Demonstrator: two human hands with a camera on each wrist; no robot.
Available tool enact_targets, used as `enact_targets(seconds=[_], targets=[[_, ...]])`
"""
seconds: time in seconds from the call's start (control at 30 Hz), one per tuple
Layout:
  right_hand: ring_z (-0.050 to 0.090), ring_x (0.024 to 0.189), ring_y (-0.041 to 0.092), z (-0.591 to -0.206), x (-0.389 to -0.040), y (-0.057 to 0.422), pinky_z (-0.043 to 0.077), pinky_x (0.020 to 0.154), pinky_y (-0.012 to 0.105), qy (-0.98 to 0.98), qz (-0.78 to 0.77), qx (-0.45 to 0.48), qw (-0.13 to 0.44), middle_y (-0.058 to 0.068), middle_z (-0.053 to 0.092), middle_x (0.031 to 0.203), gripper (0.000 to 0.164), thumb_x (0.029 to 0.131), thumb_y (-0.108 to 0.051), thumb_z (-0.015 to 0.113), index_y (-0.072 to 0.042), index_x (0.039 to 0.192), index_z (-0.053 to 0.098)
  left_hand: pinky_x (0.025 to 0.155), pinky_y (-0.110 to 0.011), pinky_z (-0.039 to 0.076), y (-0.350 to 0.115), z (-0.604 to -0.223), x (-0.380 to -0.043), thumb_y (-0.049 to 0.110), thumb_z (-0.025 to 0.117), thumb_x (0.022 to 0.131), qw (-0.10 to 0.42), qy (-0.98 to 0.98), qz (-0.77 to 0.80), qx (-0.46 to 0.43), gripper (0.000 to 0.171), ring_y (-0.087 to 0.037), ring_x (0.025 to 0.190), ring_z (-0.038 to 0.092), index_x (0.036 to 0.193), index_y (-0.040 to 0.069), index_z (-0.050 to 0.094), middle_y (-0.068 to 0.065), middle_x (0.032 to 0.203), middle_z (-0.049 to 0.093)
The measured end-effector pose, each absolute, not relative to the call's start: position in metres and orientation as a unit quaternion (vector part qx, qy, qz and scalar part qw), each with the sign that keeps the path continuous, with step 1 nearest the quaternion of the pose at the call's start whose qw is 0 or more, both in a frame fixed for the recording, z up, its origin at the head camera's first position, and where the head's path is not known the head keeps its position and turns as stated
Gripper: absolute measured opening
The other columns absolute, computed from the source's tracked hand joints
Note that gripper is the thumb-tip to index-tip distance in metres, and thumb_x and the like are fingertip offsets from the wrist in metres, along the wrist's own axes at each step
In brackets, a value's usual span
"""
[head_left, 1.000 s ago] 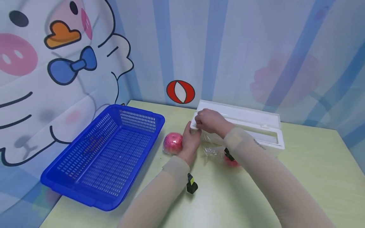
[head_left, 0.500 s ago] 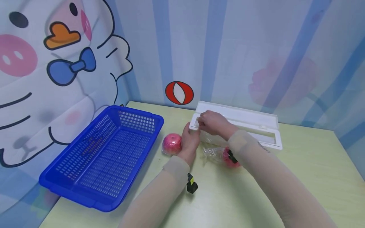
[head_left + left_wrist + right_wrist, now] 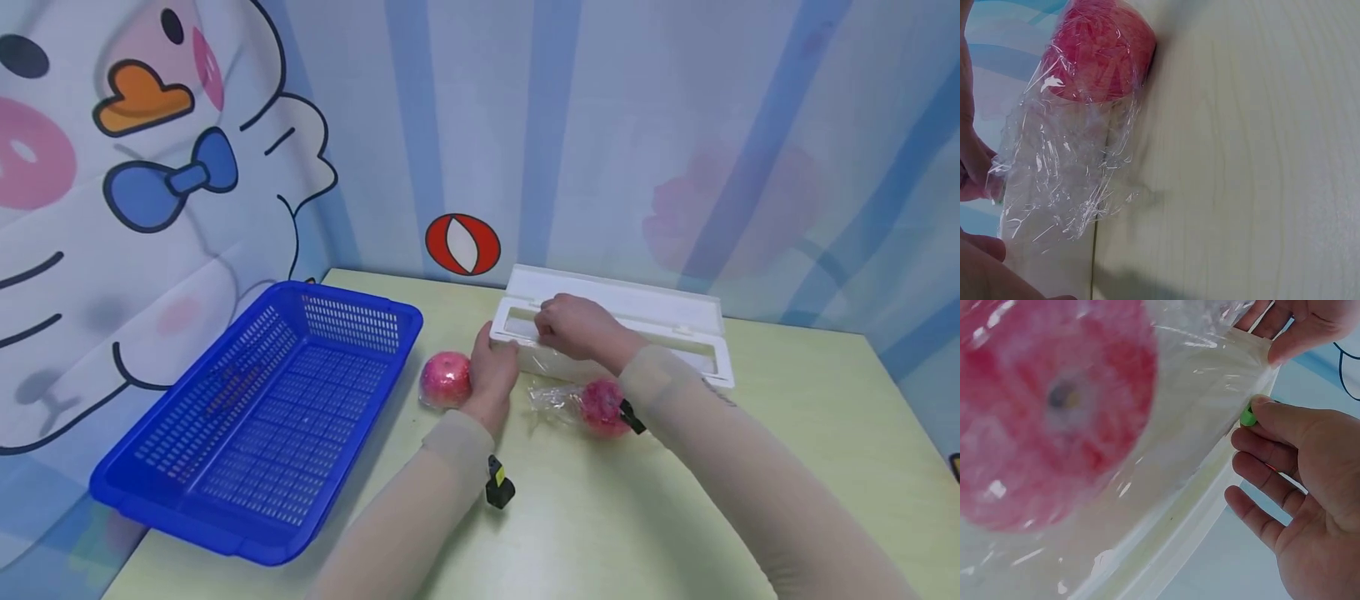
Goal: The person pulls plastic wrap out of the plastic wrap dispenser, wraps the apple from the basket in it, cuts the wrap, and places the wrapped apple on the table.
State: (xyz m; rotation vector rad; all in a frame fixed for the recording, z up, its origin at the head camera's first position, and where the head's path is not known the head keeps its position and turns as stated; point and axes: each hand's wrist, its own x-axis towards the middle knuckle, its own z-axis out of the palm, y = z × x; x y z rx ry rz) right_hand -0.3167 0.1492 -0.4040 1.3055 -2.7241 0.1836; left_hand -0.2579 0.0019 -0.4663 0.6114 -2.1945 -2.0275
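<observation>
The left hand [image 3: 491, 375] grips the left end of an open white box [image 3: 722, 367], which looks like a cling film dispenser. At the box's edge, the right hand [image 3: 581, 327] pinches a small green piece [image 3: 1247, 417] between thumb and forefinger; its other fingers are loosely bent. Clear plastic film [image 3: 1066, 162] stretches along the box front and around a round, pink-red apple-like thing [image 3: 602, 408] below the right wrist. Left of the left hand sits another pink-red apple-like thing [image 3: 446, 380] wrapped in film.
A blue perforated plastic basket [image 3: 288, 533] stands on the left of the pale wooden table [image 3: 600, 533]. The box's hinged lid [image 3: 615, 292] lies back near a patterned cloth [image 3: 480, 108] that hangs behind the table.
My right hand has slid to the right along the box's edge. The left hand keeps its hold on the box end. The head view has shifted slightly.
</observation>
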Motion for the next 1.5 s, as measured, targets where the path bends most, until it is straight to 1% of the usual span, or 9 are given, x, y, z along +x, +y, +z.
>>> enact_targets(seconds=[0.2,0.37,0.47,0.6,0.7,0.77,0.97,1.1,1.5], targets=[[0.056,0.073,0.022,-0.405,-0.312,0.167,0.053,0.070,0.042,-0.897,0.065,0.432,0.064,0.001,0.056,0.073,0.026,0.091,-0.004,0.078,-0.011,0.072,0.061,0.130,-0.050,0.024,0.004,-0.466,-0.259,0.018,0.057,0.106,0.042,-0.723,-0.660,0.200,0.064,-0.031,0.160,0.029,0.167,0.017,0.037,-0.008,0.171,0.038],[0.054,0.072,0.020,-0.406,-0.310,0.176,0.052,0.068,0.041,-0.895,0.085,0.432,0.065,0.000,0.054,0.072,0.027,0.091,-0.003,0.078,-0.012,0.072,0.061,0.130,-0.049,0.024,0.004,-0.466,-0.261,0.014,0.053,0.107,0.060,-0.757,-0.627,0.176,0.065,-0.030,0.161,0.028,0.169,0.019,0.033,-0.007,0.172,0.036],[0.053,0.073,0.020,-0.407,-0.309,0.177,0.051,0.068,0.040,-0.896,0.089,0.430,0.062,-0.001,0.053,0.073,0.027,0.092,-0.004,0.078,-0.012,0.073,0.061,0.131,-0.049,0.022,0.003,-0.464,-0.262,0.010,0.049,0.108,0.074,-0.794,-0.586,0.143,0.064,-0.028,0.163,0.023,0.169,0.022,0.032,-0.006,0.174,0.032],[0.054,0.075,0.020,-0.409,-0.309,0.178,0.053,0.069,0.041,-0.901,0.088,0.421,0.059,-0.001,0.054,0.074,0.026,0.092,-0.005,0.079,-0.012,0.073,0.062,0.131,-0.051,0.019,0.002,-0.464,-0.261,0.009,0.047,0.111,0.078,-0.838,-0.530,0.106,0.059,-0.029,0.165,0.016,0.167,0.022,0.037,-0.007,0.176,0.027],[0.055,0.075,0.021,-0.409,-0.308,0.180,0.054,0.070,0.041,-0.903,0.087,0.416,0.055,0.000,0.055,0.075,0.025,0.093,-0.006,0.079,-0.012,0.074,0.064,0.131,-0.051,0.019,0.001,-0.464,-0.261,0.011,0.046,0.111,0.075,-0.850,-0.513,0.096,0.055,-0.031,0.165,0.016,0.165,0.021,0.042,-0.009,0.176,0.027],[0.056,0.076,0.021,-0.408,-0.307,0.181,0.055,0.071,0.042,-0.905,0.086,0.414,0.052,0.000,0.056,0.075,0.024,0.093,-0.006,0.079,-0.012,0.075,0.064,0.131,-0.050,0.020,0.001,-0.464,-0.262,0.011,0.045,0.112,0.073,-0.849,-0.514,0.098,0.053,-0.032,0.164,0.019,0.164,0.019,0.043,-0.009,0.176,0.028],[0.056,0.075,0.020,-0.407,-0.304,0.189,0.055,0.070,0.041,-0.906,0.086,0.411,0.048,0.000,0.057,0.076,0.023,0.094,-0.007,0.078,-0.011,0.076,0.065,0.131,-0.046,0.023,0.000,-0.463,-0.264,0.011,0.045,0.111,0.072,-0.837,-0.530,0.120,0.055,-0.030,0.162,0.025,0.165,0.010,0.039,-0.011,0.174,0.031],[0.056,0.076,0.019,-0.406,-0.302,0.200,0.055,0.070,0.041,-0.907,0.087,0.410,0.048,-0.001,0.057,0.075,0.023,0.094,-0.007,0.078,-0.012,0.076,0.065,0.131,-0.046,0.024,-0.002,-0.462,-0.265,0.010,0.046,0.110,0.074,-0.834,-0.532,0.127,0.055,-0.029,0.162,0.026,0.165,0.008,0.039,-0.011,0.173,0.034],[0.056,0.074,0.018,-0.406,-0.291,0.232,0.056,0.070,0.040,-0.913,0.069,0.400,0.045,-0.002,0.058,0.075,0.022,0.094,-0.007,0.079,-0.013,0.077,0.066,0.130,-0.048,0.024,0.000,-0.459,-0.264,0.012,0.045,0.111,0.057,-0.833,-0.534,0.135,0.056,-0.029,0.163,0.024,0.166,0.009,0.036,-0.010,0.174,0.033]])
